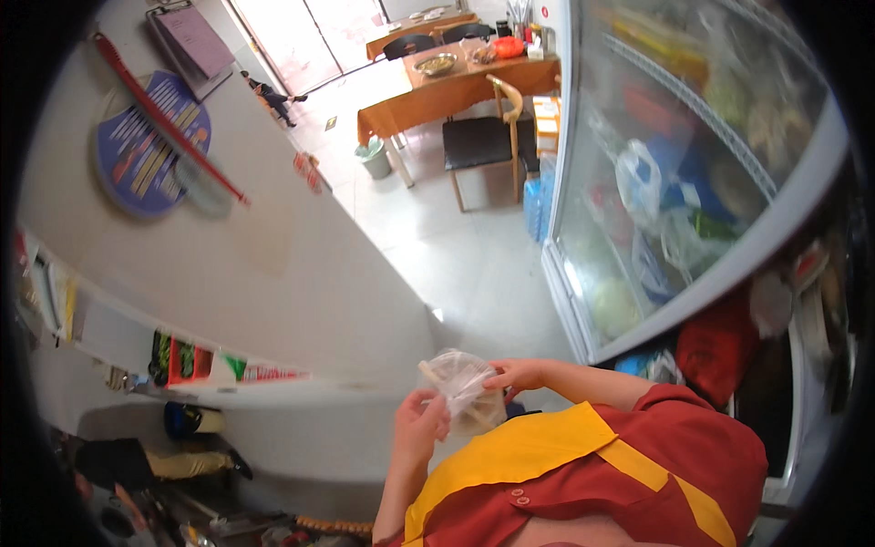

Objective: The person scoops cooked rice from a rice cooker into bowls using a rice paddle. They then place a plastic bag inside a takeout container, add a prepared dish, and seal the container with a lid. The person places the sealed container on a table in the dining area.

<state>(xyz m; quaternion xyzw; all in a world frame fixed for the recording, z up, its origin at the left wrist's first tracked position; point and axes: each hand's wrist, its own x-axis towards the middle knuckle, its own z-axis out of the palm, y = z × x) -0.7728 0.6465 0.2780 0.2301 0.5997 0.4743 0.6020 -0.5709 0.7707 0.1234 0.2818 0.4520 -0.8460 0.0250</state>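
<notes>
Both hands hold a crinkled clear plastic package (461, 386) in front of my yellow apron. It looks like a bag or film-wrapped container with pale, stick-like pieces showing through; what exactly is inside cannot be told. My left hand (424, 416) pinches its lower left side with thumb and fingers. My right hand (521, 376) grips its right edge, fingers partly hidden behind it. The package is held above the floor, near the end of a white partition wall (328, 294).
A glass-door refrigerator (656, 205) holding bagged food stands on the right. Beyond are a chair (478, 143), a waste bin (374, 158) and a table with an orange cloth (451, 89). One person (273, 99) sits near the doorway; another person (116, 463) is at lower left.
</notes>
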